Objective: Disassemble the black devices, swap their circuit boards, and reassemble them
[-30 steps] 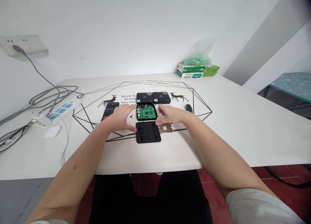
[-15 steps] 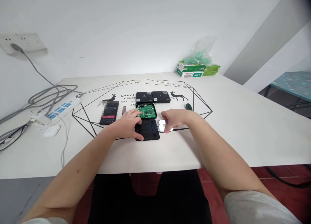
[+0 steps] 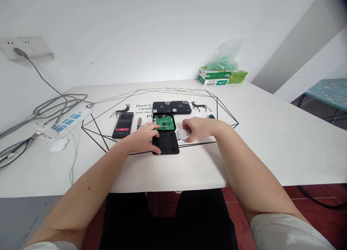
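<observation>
Metal plate: being held just right of the black cover, by its edges, probably so the yellow pad isn't being smudged
Right hand: being held half-curled, plate being pinched between thumb and fingers
Left hand: being spread loosely, nothing being gripped; cover being touched by the thumb, likely so it's being steadied
Circuit board: being laid out face-up behind the cover
Black boxes: being parked further back, guessing for elbow room

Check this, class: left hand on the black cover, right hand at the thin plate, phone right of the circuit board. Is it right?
Wrong side for the phone: the head view shows it left of the circuit board. Left hand on the black cover, right hand at the thin plate: correct.
</observation>
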`<state>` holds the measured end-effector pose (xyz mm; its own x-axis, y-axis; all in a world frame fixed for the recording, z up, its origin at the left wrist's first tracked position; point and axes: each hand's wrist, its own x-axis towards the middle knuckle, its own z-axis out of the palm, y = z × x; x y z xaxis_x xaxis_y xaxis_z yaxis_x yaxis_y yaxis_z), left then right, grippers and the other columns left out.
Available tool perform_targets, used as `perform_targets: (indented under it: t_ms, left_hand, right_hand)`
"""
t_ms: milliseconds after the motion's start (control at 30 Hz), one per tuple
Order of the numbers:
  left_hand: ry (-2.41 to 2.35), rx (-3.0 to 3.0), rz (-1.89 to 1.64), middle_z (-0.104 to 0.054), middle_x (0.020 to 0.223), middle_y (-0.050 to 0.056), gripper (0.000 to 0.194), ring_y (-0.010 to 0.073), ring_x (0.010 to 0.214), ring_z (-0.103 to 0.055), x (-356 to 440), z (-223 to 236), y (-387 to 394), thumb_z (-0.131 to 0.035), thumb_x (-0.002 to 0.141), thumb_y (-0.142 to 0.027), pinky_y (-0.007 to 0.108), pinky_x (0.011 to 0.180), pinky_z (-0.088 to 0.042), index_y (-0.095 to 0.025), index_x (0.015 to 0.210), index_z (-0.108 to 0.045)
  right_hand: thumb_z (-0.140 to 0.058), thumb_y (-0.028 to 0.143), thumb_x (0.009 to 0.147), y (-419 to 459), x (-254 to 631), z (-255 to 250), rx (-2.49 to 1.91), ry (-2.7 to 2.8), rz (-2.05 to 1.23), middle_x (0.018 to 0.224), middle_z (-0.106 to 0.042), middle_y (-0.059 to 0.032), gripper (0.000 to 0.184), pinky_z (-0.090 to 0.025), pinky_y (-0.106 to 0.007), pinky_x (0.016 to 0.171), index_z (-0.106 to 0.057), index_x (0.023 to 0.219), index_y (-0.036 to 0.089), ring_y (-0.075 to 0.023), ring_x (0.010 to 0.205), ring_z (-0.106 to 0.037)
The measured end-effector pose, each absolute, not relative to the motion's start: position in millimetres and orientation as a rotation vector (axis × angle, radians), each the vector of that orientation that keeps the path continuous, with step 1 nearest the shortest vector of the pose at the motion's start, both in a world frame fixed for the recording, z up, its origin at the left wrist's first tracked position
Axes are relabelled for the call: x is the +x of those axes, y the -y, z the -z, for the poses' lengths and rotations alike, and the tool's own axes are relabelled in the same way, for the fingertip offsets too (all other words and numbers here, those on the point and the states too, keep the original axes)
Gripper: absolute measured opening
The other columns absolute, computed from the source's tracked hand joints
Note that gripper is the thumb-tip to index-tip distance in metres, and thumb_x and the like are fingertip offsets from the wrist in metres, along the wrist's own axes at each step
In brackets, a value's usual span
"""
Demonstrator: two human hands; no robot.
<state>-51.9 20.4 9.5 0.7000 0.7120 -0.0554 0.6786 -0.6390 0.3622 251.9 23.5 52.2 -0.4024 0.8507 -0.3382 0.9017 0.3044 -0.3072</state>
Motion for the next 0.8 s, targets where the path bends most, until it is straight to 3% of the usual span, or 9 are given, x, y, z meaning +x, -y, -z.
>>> perform_targets:
  t_ms: [133,267,467,633,800]
  left_hand:
    - [-1.077,2.575,-0.145,-0.052,0.166,0.011,0.06,0.0404,0.159,-0.034,-53,-10,-22,-0.089,0.075,-0.067,0.055,0.129,-0.031,-0.024,0.116,-0.076]
    - [-1.032,2.582,-0.179,-0.058,0.16,0.01,0.056,0.0414,0.156,-0.04,-56,-10,-25,-0.088,0.076,-0.066,0.058,0.128,-0.032,-0.027,0.114,-0.079]
    - [-1.042,2.612,-0.19,-0.061,0.157,0.008,0.044,0.0397,0.153,-0.044,-58,-11,-26,-0.091,0.077,-0.059,0.063,0.135,-0.012,-0.029,0.109,-0.081]
    - [-1.034,2.639,-0.156,-0.062,0.155,0.009,0.044,0.0387,0.152,-0.044,-56,-12,-24,-0.091,0.079,-0.058,0.058,0.133,-0.021,-0.027,0.109,-0.08]
    - [-1.02,2.638,-0.167,-0.063,0.154,0.007,0.042,0.0391,0.151,-0.046,-56,-14,-24,-0.091,0.079,-0.058,0.06,0.133,-0.02,-0.029,0.107,-0.081]
  right_hand:
    - [-0.084,0.041,0.071,-21,245,-54,1.604,-2.709,0.904,0.09,-0.071,-0.0019,0.043,-0.045,-0.031,0.068,-0.057,0.099,0.023,-0.0187,0.076,-0.062]
    - [-0.08,0.039,0.077,-10,217,-48,1.405,-2.9,0.786,0.09,-0.07,-0.0019,0.033,-0.04,-0.03,0.067,-0.061,0.099,0.022,-0.0182,0.075,-0.058]
    - [-0.081,0.042,0.078,-3,190,-37,1.218,-2.961,0.621,0.087,-0.065,-0.0024,0.03,-0.033,-0.031,0.067,-0.061,0.087,0.021,-0.0174,0.073,-0.053]
    - [-0.08,0.048,0.08,-5,188,-31,1.198,-2.984,0.608,0.085,-0.065,-0.002,0.035,-0.034,-0.032,0.071,-0.058,0.082,0.021,-0.0183,0.076,-0.054]
    - [-0.081,0.05,0.081,-3,188,-29,1.254,-2.946,0.624,0.088,-0.07,-0.0026,0.036,-0.034,-0.035,0.083,-0.059,0.085,0.022,-0.023,0.088,-0.06]
